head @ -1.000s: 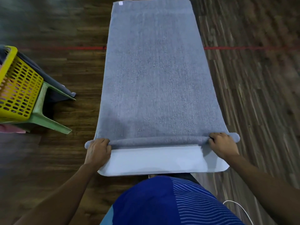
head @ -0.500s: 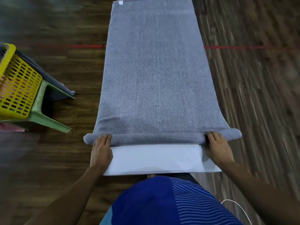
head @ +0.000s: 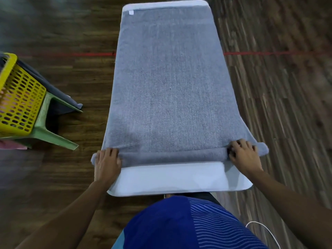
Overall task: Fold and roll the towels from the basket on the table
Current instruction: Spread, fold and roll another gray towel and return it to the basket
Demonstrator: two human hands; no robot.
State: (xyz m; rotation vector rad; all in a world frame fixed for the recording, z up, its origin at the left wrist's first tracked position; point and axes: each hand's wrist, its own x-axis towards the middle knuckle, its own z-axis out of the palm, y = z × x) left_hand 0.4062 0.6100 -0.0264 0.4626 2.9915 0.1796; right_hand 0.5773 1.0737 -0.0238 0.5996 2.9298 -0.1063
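Nearest, a bare strip of the white worktop [head: 172,178] shows. Just beyond it, the left hand [head: 106,163] and right hand [head: 245,157] each close their grip round an end of the grey towel [head: 170,83], whose near edge forms a tight roll [head: 172,156]. The rest lies flat along the worktop. A small white label [head: 131,12] sits at its far left corner, too small to read. Off left, a yellow basket [head: 19,97] rests on a green stool [head: 45,130].

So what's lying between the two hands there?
The rolled near end of the grey towel spans from the left hand to the right hand, in the head view.
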